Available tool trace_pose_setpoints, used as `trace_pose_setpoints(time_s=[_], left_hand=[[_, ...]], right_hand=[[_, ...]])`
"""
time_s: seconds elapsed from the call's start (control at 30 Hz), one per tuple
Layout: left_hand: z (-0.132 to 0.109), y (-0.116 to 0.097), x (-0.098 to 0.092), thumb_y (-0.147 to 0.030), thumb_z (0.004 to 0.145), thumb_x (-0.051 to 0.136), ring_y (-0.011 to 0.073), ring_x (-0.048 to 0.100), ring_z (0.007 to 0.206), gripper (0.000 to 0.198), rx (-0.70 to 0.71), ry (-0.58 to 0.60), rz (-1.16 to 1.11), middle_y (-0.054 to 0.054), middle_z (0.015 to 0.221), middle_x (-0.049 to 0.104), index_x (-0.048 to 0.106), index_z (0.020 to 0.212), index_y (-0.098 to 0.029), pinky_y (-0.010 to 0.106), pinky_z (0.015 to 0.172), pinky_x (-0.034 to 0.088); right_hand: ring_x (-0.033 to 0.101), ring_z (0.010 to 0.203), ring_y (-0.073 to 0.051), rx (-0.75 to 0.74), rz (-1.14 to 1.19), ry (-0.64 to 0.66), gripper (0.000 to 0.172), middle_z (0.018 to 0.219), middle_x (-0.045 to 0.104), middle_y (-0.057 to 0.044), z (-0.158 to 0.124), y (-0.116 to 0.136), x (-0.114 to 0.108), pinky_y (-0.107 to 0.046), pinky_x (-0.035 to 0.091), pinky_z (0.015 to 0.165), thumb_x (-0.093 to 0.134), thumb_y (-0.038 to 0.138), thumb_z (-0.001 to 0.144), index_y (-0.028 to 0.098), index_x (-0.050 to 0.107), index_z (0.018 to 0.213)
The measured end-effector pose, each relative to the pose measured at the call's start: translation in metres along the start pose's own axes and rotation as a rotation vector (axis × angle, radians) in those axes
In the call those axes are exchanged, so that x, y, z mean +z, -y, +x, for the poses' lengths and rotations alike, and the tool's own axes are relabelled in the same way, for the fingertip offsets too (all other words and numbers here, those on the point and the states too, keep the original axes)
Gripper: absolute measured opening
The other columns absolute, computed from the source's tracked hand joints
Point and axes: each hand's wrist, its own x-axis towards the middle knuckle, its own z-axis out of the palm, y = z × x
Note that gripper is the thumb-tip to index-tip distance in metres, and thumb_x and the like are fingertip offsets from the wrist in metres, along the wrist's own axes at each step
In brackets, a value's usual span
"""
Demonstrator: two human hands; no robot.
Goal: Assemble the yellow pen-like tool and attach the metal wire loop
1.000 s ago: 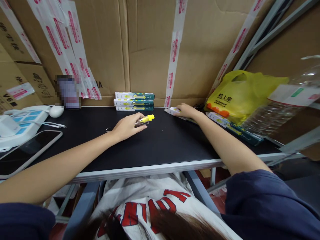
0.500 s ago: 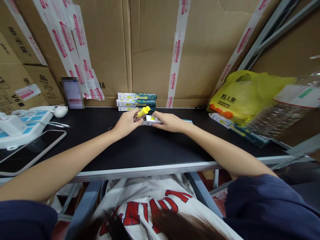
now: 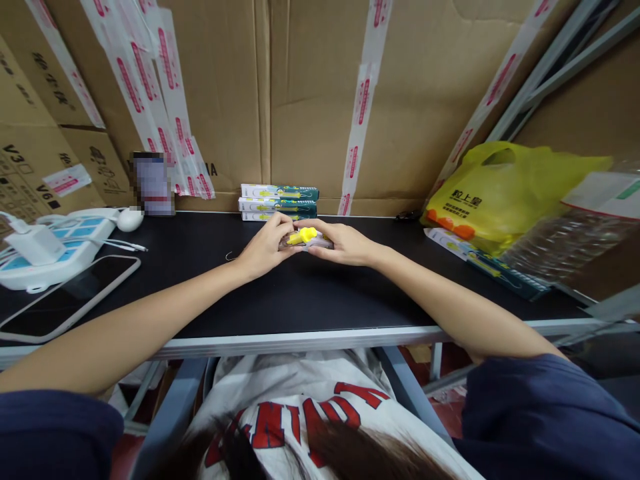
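Note:
A yellow tool-like item [image 3: 306, 235] in clear or brownish wrapping lies between my two hands, above the black tabletop. My left hand [image 3: 266, 247] is closed on its left end. Around the wrapping's right end, my right hand [image 3: 349, 244] is closed too. The fingertips of both hands almost meet. Just behind them, several slim green and white boxes [image 3: 279, 200] are stacked against the cardboard. A thin metal hook [image 3: 229, 256] shows beside my left wrist. The item's exact shape is partly hidden by my fingers.
On the left are a white power strip [image 3: 90, 233], a phone lying flat [image 3: 70, 297] and an upright phone [image 3: 153, 183]. At right, a yellow bag [image 3: 500, 193], a plastic bottle [image 3: 565, 240] and another slim box [image 3: 487, 263]. Cardboard [image 3: 310, 100] walls the back.
The white box that was in my right hand is out of sight. My right hand has closed on the wrapped yellow item, which is now level between both hands. The view has shifted slightly.

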Motion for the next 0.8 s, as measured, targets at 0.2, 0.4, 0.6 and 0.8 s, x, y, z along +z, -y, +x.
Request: trace_pose_setpoints(time_s=[0.2,0.4,0.6,0.8], left_hand=[[-0.001,-0.003,0.001,-0.034,0.087,0.058,0.0210,0.055,0.092,0.018,0.006,0.042,-0.011,0.007,0.100,0.055,0.049,0.081,-0.020,0.034,0.082,0.044],[-0.003,-0.007,0.001,-0.040,0.084,0.060,0.0163,0.049,0.072,0.027,-0.020,0.166,0.039,0.001,0.080,0.053,0.045,0.074,-0.021,0.028,0.065,0.035],[-0.001,-0.008,0.000,-0.048,0.081,0.066,0.0135,0.043,0.061,0.036,-0.072,0.234,0.020,-0.004,0.065,0.048,0.045,0.070,-0.020,0.027,0.059,0.027],[0.001,-0.009,-0.004,-0.052,0.081,0.063,0.0126,0.042,0.057,0.038,-0.119,0.216,-0.007,-0.005,0.061,0.045,0.045,0.071,-0.021,0.026,0.057,0.026]], right_hand=[[0.067,0.083,-0.026,0.098,-0.072,-0.075,0.063,0.104,0.072,-0.006,0.001,0.019,0.003,-0.029,0.038,0.066,0.053,0.066,0.086,0.028,0.046,0.136],[0.068,0.082,-0.029,0.132,-0.202,-0.019,0.056,0.102,0.074,-0.007,0.002,0.023,0.013,-0.029,0.034,0.060,0.057,0.068,0.083,0.028,0.051,0.121],[0.067,0.079,-0.026,0.029,-0.173,0.082,0.051,0.092,0.072,-0.005,0.001,0.011,0.012,-0.026,0.033,0.061,0.061,0.066,0.082,0.027,0.053,0.114],[0.061,0.071,-0.020,-0.016,-0.046,0.060,0.041,0.085,0.069,-0.004,0.001,0.007,0.005,-0.025,0.033,0.062,0.056,0.058,0.088,0.023,0.057,0.109]])
